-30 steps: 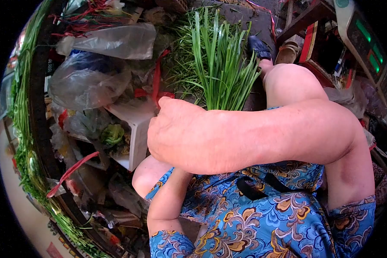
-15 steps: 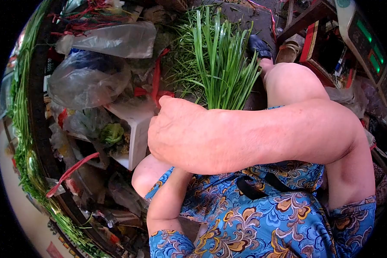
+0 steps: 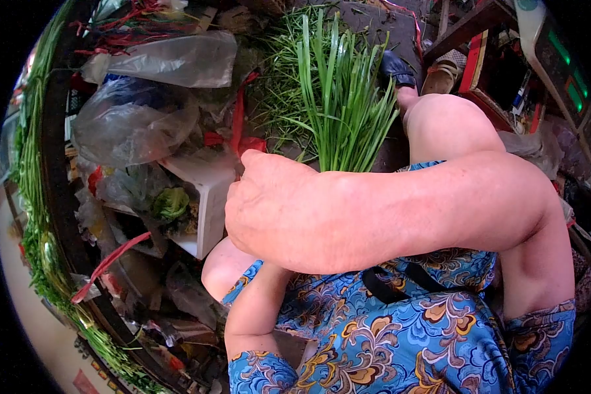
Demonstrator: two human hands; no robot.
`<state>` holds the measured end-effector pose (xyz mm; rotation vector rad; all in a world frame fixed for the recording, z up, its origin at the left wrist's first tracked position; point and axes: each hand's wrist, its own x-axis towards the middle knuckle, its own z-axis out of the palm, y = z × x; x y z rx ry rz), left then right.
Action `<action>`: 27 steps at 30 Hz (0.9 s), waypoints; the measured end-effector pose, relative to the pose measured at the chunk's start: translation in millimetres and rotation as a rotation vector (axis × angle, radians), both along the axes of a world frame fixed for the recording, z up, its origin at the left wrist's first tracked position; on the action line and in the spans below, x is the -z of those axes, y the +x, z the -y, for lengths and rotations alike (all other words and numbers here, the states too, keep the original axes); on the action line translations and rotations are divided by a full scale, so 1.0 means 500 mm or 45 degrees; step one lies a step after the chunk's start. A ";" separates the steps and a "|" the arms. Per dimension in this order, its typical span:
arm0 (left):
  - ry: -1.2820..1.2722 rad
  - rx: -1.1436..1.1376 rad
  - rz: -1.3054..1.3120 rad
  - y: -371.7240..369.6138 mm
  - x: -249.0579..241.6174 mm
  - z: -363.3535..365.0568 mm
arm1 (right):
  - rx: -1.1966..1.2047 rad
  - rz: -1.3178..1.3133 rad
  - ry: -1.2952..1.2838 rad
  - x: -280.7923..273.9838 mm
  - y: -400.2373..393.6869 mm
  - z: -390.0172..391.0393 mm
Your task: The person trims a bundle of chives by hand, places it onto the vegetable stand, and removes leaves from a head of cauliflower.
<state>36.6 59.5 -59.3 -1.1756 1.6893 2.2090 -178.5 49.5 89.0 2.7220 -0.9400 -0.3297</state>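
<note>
My right forearm crosses in front of my body, and my right hand [image 3: 262, 207] is at its left end, back upward. Its fingers curl down out of sight, so I cannot tell what they hold. My left forearm [image 3: 261, 305] rises beneath it; the left hand is covered by the right. Past the right forearm, a bunch of long green chive-like leaves [image 3: 341, 108] fans away from me, its lower end hidden behind that arm. A red plastic strip [image 3: 238, 121] runs down close to the right knuckles.
Loose green trimmings [image 3: 285, 85] litter the ground around the bunch. Clear plastic bags [image 3: 134, 121] and a white box [image 3: 210, 210] lie to the left, beside a dark ledge carrying long green stems [image 3: 33, 171]. A scale with lit green digits [image 3: 558, 49] stands at the upper right.
My right hand and forearm have dipped slightly toward my lap, showing a little more of the leaves' lower part. The surroundings look the same.
</note>
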 end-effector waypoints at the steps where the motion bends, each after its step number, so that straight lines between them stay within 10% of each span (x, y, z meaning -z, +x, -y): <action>1: 0.000 0.000 0.000 0.000 0.000 -0.001 | 0.362 0.825 0.482 0.008 0.011 0.005; 27: 0.006 -0.020 0.013 0.004 0.001 0.001 | 0.078 1.181 0.500 0.069 0.019 0.026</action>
